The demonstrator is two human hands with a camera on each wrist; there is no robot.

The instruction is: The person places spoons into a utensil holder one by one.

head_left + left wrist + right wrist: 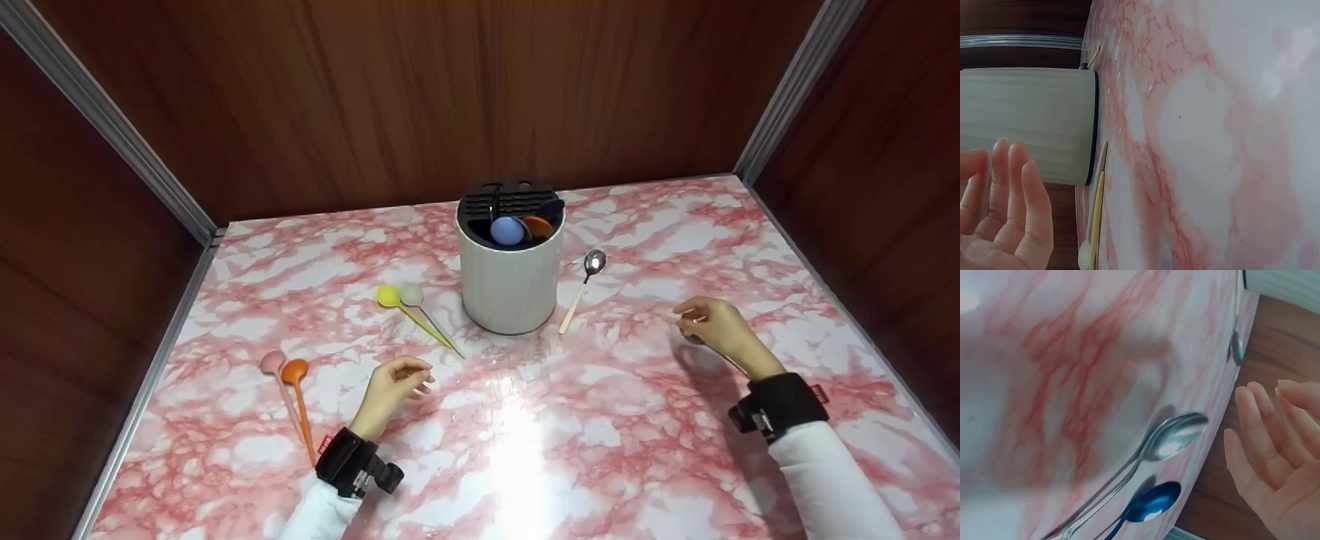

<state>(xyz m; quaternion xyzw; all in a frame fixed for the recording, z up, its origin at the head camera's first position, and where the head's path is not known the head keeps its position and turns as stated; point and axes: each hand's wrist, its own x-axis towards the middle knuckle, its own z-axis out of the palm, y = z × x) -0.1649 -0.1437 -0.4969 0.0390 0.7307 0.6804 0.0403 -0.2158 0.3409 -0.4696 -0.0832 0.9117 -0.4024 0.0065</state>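
My left hand (395, 386) hovers over the table's left half, fingers loosely bent and holding nothing. Just beyond it lie a yellow spoon (388, 295) and a pale grey spoon (412, 293), their handles crossing close together. To its left are a pink spoon (273, 362) and an orange spoon (295, 371). On the right side, my right hand (716, 334) is raised with relaxed fingers and an empty palm. Near it, in the right wrist view, lie a silver spoon (1179, 436) and a shiny blue spoon (1157, 502); in the head view the hand mostly hides them.
A white cylindrical utensil holder (510, 292) with a slotted black top stands at the back centre, several utensils in it. Right of it lies a metal spoon (595, 262) with a cream handle. Brown wood-grain panels (420, 97) enclose the marbled table on three sides.
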